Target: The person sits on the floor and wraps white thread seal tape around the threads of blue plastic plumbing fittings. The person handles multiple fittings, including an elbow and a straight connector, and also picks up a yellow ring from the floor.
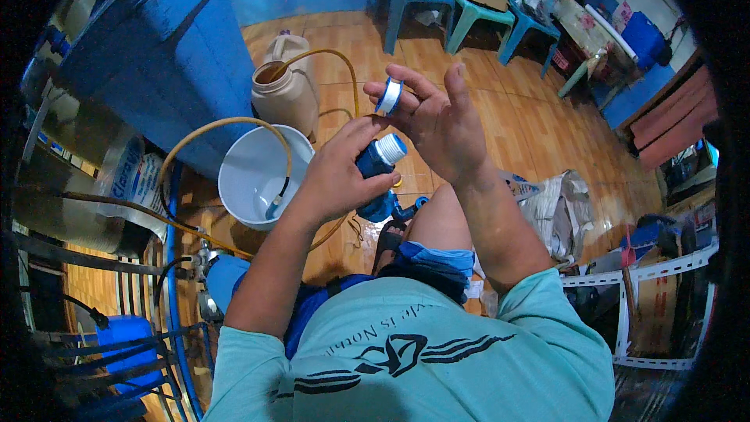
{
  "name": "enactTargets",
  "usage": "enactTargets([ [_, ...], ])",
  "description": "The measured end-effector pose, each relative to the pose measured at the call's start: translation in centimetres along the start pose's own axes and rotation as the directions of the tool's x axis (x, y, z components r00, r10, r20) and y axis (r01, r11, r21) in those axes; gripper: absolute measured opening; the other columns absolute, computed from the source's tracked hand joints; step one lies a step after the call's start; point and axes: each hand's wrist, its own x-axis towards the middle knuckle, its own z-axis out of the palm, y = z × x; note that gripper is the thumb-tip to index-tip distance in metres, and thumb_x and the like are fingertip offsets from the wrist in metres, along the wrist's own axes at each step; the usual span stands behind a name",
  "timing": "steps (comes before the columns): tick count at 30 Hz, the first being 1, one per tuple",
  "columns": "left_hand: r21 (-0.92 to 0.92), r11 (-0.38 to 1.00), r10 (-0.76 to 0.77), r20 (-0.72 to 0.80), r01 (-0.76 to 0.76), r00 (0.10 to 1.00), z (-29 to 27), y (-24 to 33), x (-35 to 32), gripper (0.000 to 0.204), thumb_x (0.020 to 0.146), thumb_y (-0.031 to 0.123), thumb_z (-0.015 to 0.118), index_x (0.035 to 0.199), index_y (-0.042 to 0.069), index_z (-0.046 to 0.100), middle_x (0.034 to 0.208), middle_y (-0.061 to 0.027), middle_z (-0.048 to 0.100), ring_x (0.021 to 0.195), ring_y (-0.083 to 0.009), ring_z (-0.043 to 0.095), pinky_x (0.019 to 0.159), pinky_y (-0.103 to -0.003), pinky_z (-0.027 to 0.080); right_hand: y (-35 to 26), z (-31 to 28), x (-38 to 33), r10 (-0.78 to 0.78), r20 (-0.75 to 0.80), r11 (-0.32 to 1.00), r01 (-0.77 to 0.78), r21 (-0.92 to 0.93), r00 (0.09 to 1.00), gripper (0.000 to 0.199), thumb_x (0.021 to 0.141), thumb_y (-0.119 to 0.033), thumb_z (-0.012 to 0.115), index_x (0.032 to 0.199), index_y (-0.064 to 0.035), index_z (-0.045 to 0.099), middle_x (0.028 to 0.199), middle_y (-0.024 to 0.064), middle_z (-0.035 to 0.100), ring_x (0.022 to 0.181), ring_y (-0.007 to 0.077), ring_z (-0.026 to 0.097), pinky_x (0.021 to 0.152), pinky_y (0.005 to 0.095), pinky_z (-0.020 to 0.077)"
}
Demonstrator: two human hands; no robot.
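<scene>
My left hand (341, 168) grips a blue plastic pipe fitting (373, 162) in front of my body. White tape (389, 148) covers the fitting's threaded end, which points up and to the right. Just above it, my right hand (447, 129) has a small roll of white thread seal tape (390, 97) with a blue rim at its fingers; its thumb is raised off the roll. Both hands are close together, and the left fingertips partly hide the gap between the roll and the fitting. More blue fittings (378, 207) show below my left hand, partly hidden by it.
A white bucket (234, 180) with a yellowish hose (205, 126) stands left, near a beige jug (283, 94) and a tall blue container (176, 55). Plastic chairs (418, 4) and a cluttered table (582, 31) line the back. A crumpled sack (564, 215) and white metal shelf (644, 272) are right.
</scene>
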Motion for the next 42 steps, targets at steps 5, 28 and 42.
enactTargets([
  [5, 0.038, 0.999, 0.035, -0.004, -0.035, 0.999, -0.2, -0.3, -1.4, 0.065, 0.071, 0.022, 0.082, 0.129, 0.005, 0.058, 0.134, -0.0165, 0.056, 0.122, -0.0317, 0.057, 0.102, -0.038, 0.046, -0.8, -1.1, 0.1, 0.036, 0.001, 0.996, -0.036, 0.087, 0.999, 0.083, 0.093, -0.075, 0.028, 0.137, -0.0067, 0.044, 0.131, 0.0186, 0.060, 0.119, 0.0259, 0.056, 0.104, 0.0359, 0.0362],
  [28, 0.096, 0.995, -0.037, 0.157, 0.022, 0.987, -2.0, -1.6, -3.3, 0.065, 0.069, 0.015, 0.084, 0.127, 0.004, 0.058, 0.126, -0.0159, 0.059, 0.117, -0.0306, 0.059, 0.101, -0.037, 0.047, -1.3, -1.6, 0.6, -0.075, 0.088, 0.997, 0.073, 0.035, 0.993, 0.048, 0.098, -0.048, 0.051, 0.131, -0.0142, 0.052, 0.126, 0.0134, 0.064, 0.118, 0.0237, 0.060, 0.098, 0.0438, 0.0451],
  [42, 0.451, 0.892, 0.039, -0.071, -0.002, 0.997, -2.8, -2.8, -1.4, 0.080, 0.067, 0.022, 0.087, 0.130, 0.016, 0.037, 0.100, -0.0147, 0.069, 0.088, -0.0388, 0.067, 0.071, -0.048, 0.053, -1.1, 1.4, 0.9, 0.255, 0.155, 0.959, -0.229, -0.167, 0.954, 0.075, 0.094, -0.070, 0.036, 0.143, -0.0124, 0.042, 0.137, 0.0115, 0.056, 0.126, 0.0247, 0.053, 0.089, 0.0388, 0.0509],
])
